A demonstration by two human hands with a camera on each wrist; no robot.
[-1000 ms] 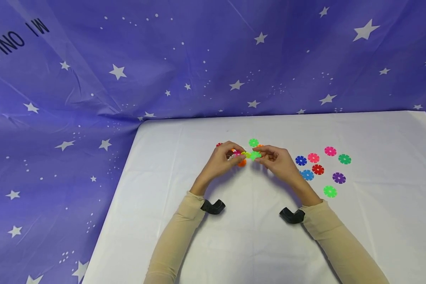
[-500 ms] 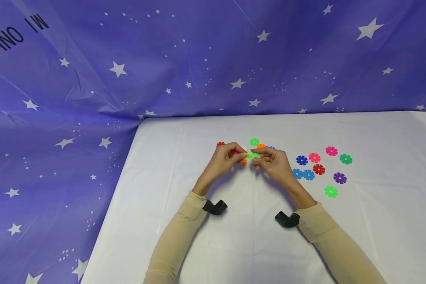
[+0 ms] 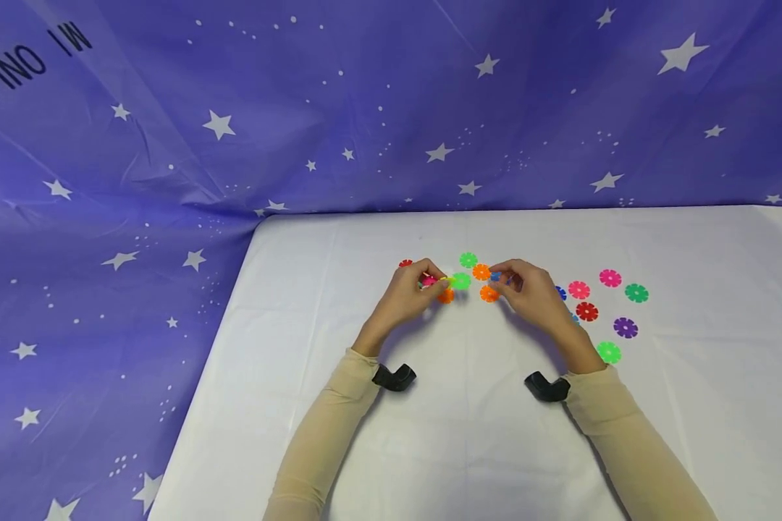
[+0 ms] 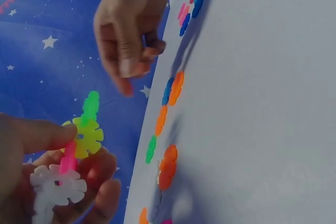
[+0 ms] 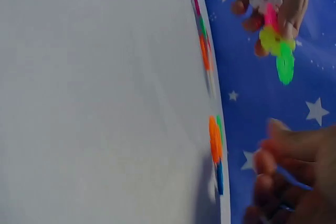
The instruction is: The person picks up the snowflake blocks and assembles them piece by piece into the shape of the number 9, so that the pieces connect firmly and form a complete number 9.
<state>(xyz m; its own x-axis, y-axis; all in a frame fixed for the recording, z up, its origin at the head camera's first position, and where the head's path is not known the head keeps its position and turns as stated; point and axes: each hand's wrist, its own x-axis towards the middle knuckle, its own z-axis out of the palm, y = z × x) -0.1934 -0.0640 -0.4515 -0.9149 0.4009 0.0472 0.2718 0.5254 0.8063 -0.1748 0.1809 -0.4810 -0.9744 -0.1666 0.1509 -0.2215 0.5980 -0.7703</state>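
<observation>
My left hand (image 3: 409, 293) pinches a chain of notched plastic snowflake discs, held up off the table. In the left wrist view the chain runs from a white disc (image 4: 59, 184) through a pink disc (image 4: 68, 160) and a yellow disc (image 4: 89, 137) to a green disc (image 4: 90, 107). The thumb lies on the yellow disc. My right hand (image 3: 528, 289), apart from the chain, hovers by an orange disc (image 3: 489, 293) and a blue disc (image 3: 495, 277). Its fingers are loosely bent, and nothing shows held between them.
Another orange disc (image 3: 481, 272) and a green disc (image 3: 468, 260) lie beyond the hands. Several discs, including a purple disc (image 3: 625, 328) and a red disc (image 3: 586, 312), spread out right on the white table (image 3: 463, 434). A starry blue cloth (image 3: 365, 108) hangs behind.
My right hand has let go of the green disc at the chain's end and moved off to the right. My left hand stays nearly in place with the chain.
</observation>
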